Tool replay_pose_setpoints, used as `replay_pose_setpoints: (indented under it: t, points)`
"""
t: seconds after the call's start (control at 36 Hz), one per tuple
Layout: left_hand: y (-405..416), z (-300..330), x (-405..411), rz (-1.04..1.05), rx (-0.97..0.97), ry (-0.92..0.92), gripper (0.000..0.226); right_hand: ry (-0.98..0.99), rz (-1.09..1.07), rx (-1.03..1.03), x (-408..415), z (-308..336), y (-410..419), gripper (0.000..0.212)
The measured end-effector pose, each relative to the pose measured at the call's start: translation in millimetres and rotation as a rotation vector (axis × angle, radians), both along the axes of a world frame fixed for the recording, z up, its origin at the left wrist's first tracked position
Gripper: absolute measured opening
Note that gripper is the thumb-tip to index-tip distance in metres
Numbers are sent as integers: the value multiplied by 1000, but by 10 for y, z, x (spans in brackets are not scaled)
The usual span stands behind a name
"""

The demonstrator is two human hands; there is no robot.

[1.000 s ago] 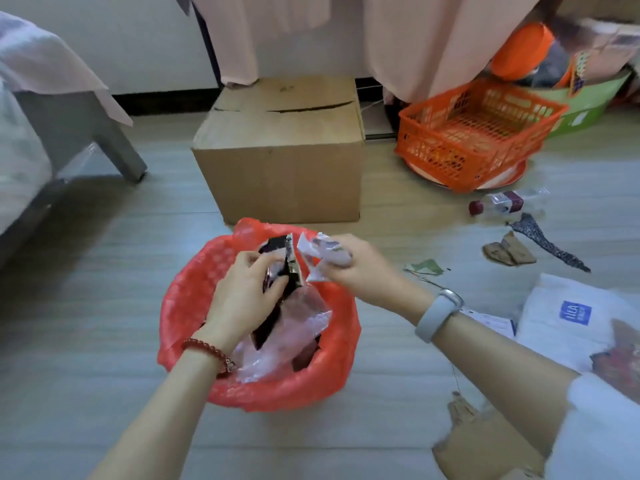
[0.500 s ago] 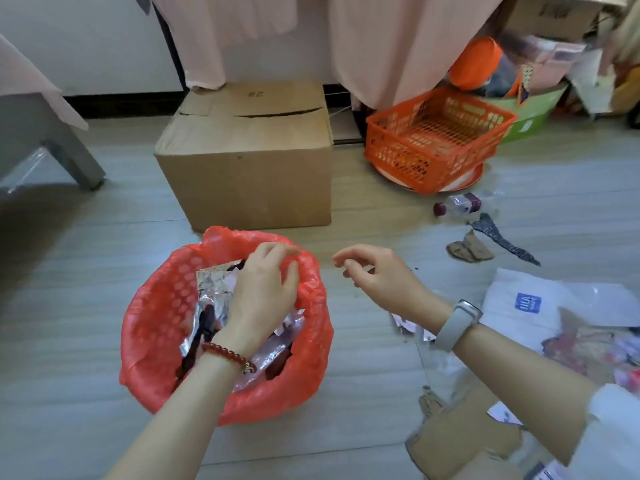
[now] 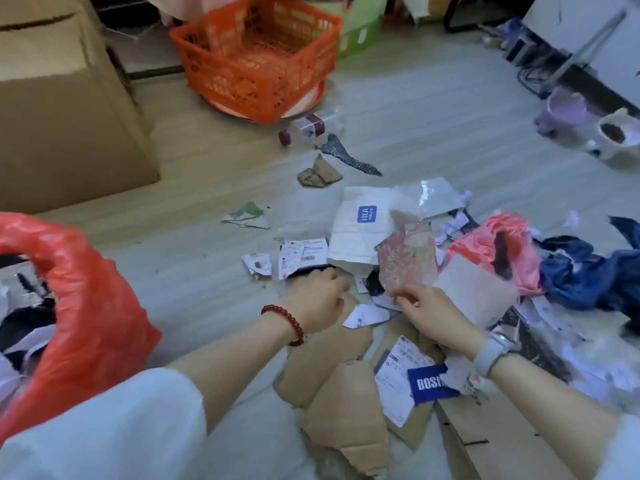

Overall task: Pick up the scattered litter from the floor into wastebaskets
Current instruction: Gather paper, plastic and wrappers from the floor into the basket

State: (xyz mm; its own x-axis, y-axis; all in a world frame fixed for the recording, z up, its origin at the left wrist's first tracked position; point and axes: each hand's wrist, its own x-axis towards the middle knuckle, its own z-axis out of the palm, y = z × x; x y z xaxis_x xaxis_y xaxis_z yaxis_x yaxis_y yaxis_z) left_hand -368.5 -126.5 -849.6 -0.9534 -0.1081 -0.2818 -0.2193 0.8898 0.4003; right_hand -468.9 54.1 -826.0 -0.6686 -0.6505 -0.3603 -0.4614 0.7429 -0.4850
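both hands reach into the litter pile [image 3: 398, 258] right of the red bin [image 3: 86, 299]; right hand [image 3: 436, 313] fingers pinch the pink wrapper [image 3: 408, 258], which stands up beyond them; left hand [image 3: 315, 299] fingers curl on a dark scrap [image 3: 311, 270], grip unclear

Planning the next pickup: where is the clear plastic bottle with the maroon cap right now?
In the head view, the clear plastic bottle with the maroon cap lies on its side on the floor, upper centre, just in front of the orange plastic basket, beyond both hands.

Scattered paper and cardboard litter [image 3: 349, 372] on floor — red-lined wastebasket [image 3: 86, 306] left
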Motion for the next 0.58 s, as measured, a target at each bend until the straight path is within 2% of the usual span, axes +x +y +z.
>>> replay_pose_setpoints:
  t: [0.08,0.14,0.17,0.25,0.31,0.36,0.42,0.5,0.58]
  points:
    - [238,-303,-161,-97,-5,-117,42,39,57,128,65,-315,386,30]
    - [398,-516,-252,-98,-32,-125,54,87,116,203,139,-525,593,35]
    - [457,-614,-279,-73,-43,-107,51,119,163,250,186,-616,659,39]
    - [676,-877,-362,-35,-21,-81,42,140,275,393,332,-850,850,63]
    - [785,-969,-358,-22,-20,-97,45,131,267,468,408,-932,954,79]
    - [856,-1004,-330,-31,-98,-93,49,93,220,523,443,-956,1041,86]
    - [874,-1043,-297,-36,-154,-66,51,79,187,560,445,-1001,1119,87]
    - [839,-1129,-261,32,-79,-28,40,119,191,590,435,-1026,1143,77]
    - [789,-1137,-219,69,12,74,31,320,223,497,414,-1091,1162,65]
